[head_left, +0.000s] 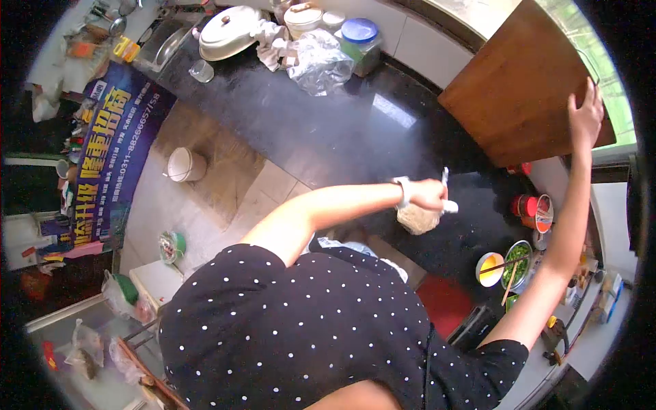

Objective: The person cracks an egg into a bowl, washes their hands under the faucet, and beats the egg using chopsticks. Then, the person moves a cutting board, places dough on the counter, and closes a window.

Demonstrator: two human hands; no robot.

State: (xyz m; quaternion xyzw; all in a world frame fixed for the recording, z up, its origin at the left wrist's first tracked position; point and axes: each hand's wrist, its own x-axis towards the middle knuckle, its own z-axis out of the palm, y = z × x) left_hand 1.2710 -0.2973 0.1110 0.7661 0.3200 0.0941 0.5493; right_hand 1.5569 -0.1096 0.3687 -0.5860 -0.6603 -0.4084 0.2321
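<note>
My left hand [430, 195] is closed around the gathered top of a clear plastic bag [418, 220] with pale contents I cannot make out. The bag is at the black countertop [307, 137]. My right hand [588, 117] reaches far out to a large brown wooden board [523, 89], which leans at the back right by the window. Its fingers lie at the board's upper right edge, close to a metal handle [589, 63]. The exact grip is partly unclear.
Near my right arm stand a bowl of yellow liquid [489, 269], a bowl of chopped greens [517, 263] with chopsticks across, and a red-lidded jar [524, 205]. A lidded pan [230, 32] and a blue-lidded jar [360, 44] sit at the back. A white bucket [186, 165] stands on the floor.
</note>
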